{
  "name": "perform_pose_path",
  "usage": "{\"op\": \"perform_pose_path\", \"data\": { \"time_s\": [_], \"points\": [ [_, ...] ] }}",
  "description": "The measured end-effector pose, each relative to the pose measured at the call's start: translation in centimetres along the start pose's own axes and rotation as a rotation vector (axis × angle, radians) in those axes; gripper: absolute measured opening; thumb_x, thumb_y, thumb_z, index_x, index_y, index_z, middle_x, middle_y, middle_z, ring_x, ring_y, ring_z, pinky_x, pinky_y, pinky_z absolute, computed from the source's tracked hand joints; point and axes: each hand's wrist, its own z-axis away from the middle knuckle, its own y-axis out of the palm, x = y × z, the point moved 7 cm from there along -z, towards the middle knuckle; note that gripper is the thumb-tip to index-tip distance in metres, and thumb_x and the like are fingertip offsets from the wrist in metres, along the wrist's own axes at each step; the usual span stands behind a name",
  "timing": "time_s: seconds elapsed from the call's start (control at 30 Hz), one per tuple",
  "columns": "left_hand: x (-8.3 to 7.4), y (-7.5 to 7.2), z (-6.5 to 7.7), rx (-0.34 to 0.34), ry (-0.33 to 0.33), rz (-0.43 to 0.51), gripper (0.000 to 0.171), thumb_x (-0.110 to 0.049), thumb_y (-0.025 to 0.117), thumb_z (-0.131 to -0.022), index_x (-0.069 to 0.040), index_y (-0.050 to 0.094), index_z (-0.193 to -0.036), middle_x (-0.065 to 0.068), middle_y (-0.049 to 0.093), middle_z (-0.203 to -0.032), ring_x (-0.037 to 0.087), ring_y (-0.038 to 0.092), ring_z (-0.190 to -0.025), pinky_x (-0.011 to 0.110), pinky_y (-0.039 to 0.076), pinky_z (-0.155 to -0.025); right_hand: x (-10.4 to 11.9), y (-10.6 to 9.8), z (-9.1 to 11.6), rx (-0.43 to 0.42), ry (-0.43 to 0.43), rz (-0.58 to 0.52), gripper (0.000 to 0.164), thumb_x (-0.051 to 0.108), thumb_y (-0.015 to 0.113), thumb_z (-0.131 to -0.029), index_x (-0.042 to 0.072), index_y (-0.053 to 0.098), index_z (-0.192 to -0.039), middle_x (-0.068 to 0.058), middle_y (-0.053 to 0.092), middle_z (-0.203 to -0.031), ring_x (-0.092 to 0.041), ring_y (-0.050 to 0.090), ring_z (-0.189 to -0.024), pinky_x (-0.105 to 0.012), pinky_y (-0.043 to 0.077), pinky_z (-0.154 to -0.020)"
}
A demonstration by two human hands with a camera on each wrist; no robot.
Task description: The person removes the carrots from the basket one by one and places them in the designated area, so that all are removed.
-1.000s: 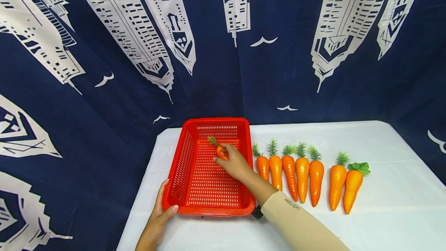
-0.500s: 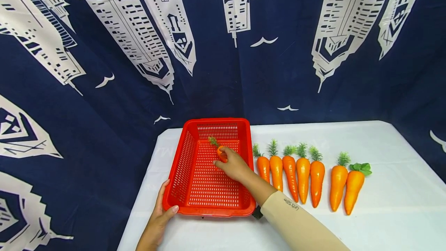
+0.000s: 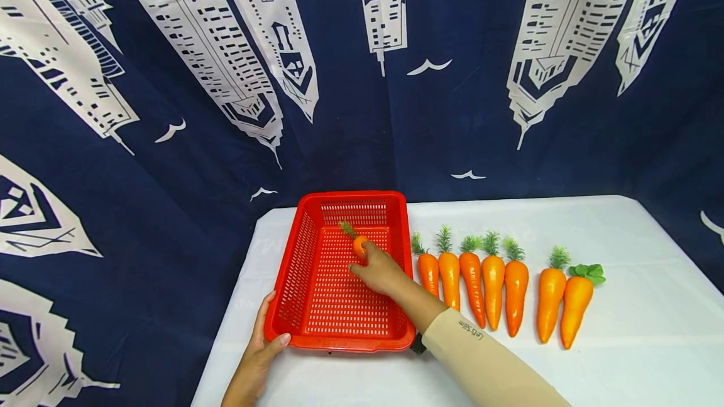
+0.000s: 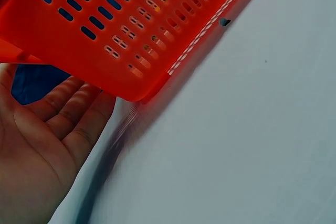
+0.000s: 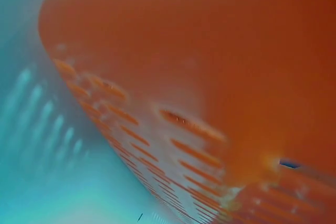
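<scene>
A red plastic basket (image 3: 339, 342) with slotted walls stands at the table's left part. At its near-left corner my left hand (image 3: 256, 350) grips it, thumb over the rim and fingers along the outside. In the left wrist view, the fingers (image 4: 86, 121) reach behind the basket's slotted wall (image 4: 100, 30). Inside the basket, my right hand (image 3: 381, 272) holds an orange carrot (image 3: 360, 245) with a feathery green top pointing to the back left. The hand covers the carrot's lower part. The right wrist view shows the basket wall (image 5: 131, 35) close up and blurred, without the hand.
Several carrots (image 3: 493, 287) lie in a row right of the basket, tops toward the back. Two more (image 3: 550, 303) lie farther right, one with broad leaves. My right forearm crosses over the basket's right rim. A dark blue printed cloth (image 3: 464, 124) hangs behind the white table (image 3: 650, 306).
My right hand has shifted slightly right and down over the carrot, showing a little more of its top end. My left hand keeps its place on the basket corner.
</scene>
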Motion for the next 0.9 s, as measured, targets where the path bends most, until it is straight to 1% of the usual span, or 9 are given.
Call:
{"op": "perform_pose_path", "data": {
  "time_s": [0.07,0.13,0.23,0.3,0.33,0.5,0.63,0.7,0.9],
  "points": [
    [0.1,0.0,0.0,-0.002,-0.007,-0.002,0.086,-0.006,0.061,-0.093,-0.034,0.015,-0.161,-0.001,0.017,-0.162,-0.001,0.036,-0.136,0.012,0.034,-0.104,0.0,0.1,0.0,0.011,0.001,0.013,0.072,0.033,0.064,-0.097,0.000,0.035,-0.154,-0.023,0.049,-0.150,-0.040,0.046,-0.140,-0.056,0.038,-0.115],
    [0.1,0.0,0.0,-0.002,-0.011,-0.002,0.087,-0.006,0.061,-0.093,-0.035,0.015,-0.161,-0.001,0.017,-0.162,0.000,0.036,-0.136,0.012,0.035,-0.104,-0.2,0.4,0.0,0.030,0.006,0.023,0.073,0.033,0.064,-0.097,0.000,0.034,-0.155,-0.022,0.055,-0.143,-0.038,0.054,-0.133,-0.055,0.042,-0.111],
    [0.1,0.0,0.0,0.002,-0.010,0.000,0.087,-0.006,0.061,-0.093,-0.035,0.014,-0.161,-0.001,0.016,-0.162,0.000,0.036,-0.136,0.012,0.035,-0.104,-0.3,0.7,0.0,0.071,0.011,0.029,0.075,0.034,0.064,-0.097,0.002,0.032,-0.156,-0.016,0.066,-0.120,-0.030,0.065,-0.108,-0.048,0.051,-0.096],
    [0.0,0.1,0.0,0.003,-0.006,0.000,0.086,-0.005,0.060,-0.094,-0.034,0.014,-0.161,-0.001,0.016,-0.162,-0.001,0.036,-0.136,0.012,0.035,-0.104,-0.4,0.9,-0.1,0.097,0.009,0.033,0.074,0.034,0.065,-0.097,0.004,0.032,-0.157,-0.010,0.067,-0.104,-0.023,0.064,-0.092,-0.043,0.052,-0.086],
    [0.0,0.1,0.0,0.002,-0.004,0.000,0.086,-0.005,0.060,-0.094,-0.034,0.014,-0.161,-0.001,0.017,-0.162,-0.001,0.036,-0.136,0.012,0.035,-0.104,-0.4,1.0,-0.1,0.108,0.010,0.034,0.074,0.034,0.065,-0.097,0.004,0.032,-0.157,-0.008,0.066,-0.100,-0.021,0.062,-0.088,-0.041,0.051,-0.083],
    [0.0,0.1,0.0,0.002,-0.004,0.006,0.085,-0.005,0.059,-0.094,-0.034,0.014,-0.161,-0.001,0.016,-0.162,-0.002,0.036,-0.136,0.011,0.034,-0.104,-0.4,1.2,0.0,0.134,-0.005,0.053,0.073,0.032,0.068,-0.094,0.004,0.037,-0.154,-0.004,0.067,-0.096,-0.016,0.060,-0.083,-0.037,0.049,-0.079],
    [0.0,0.1,0.0,0.001,-0.007,0.006,0.086,-0.006,0.060,-0.094,-0.034,0.015,-0.161,-0.001,0.016,-0.162,-0.002,0.036,-0.136,0.011,0.034,-0.104,-0.2,1.5,0.2,0.151,-0.017,0.054,0.072,0.026,0.074,-0.089,0.003,0.043,-0.150,-0.004,0.065,-0.090,-0.017,0.059,-0.078,-0.034,0.049,-0.073],
    [-0.1,0.1,0.0,0.003,0.003,0.003,0.085,-0.006,0.060,-0.094,-0.033,0.014,-0.161,-0.001,0.016,-0.162,-0.002,0.036,-0.136,0.011,0.035,-0.104,-0.2,1.6,0.3,0.160,-0.025,0.055,0.070,0.023,0.076,-0.086,0.002,0.047,-0.147,-0.003,0.064,-0.087,-0.017,0.057,-0.076,-0.032,0.048,-0.072],
    [-0.1,0.1,0.0,-0.003,0.003,0.004,0.085,-0.005,0.060,-0.094,-0.033,0.015,-0.161,-0.001,0.016,-0.162,-0.002,0.036,-0.136,0.011,0.034,-0.104,0.0,1.8,0.3,0.179,-0.054,0.079,0.056,0.015,0.079,-0.084,0.000,0.061,-0.134,-0.004,0.062,-0.083,-0.015,0.054,-0.072,-0.028,0.045,-0.067]
  ]
}}
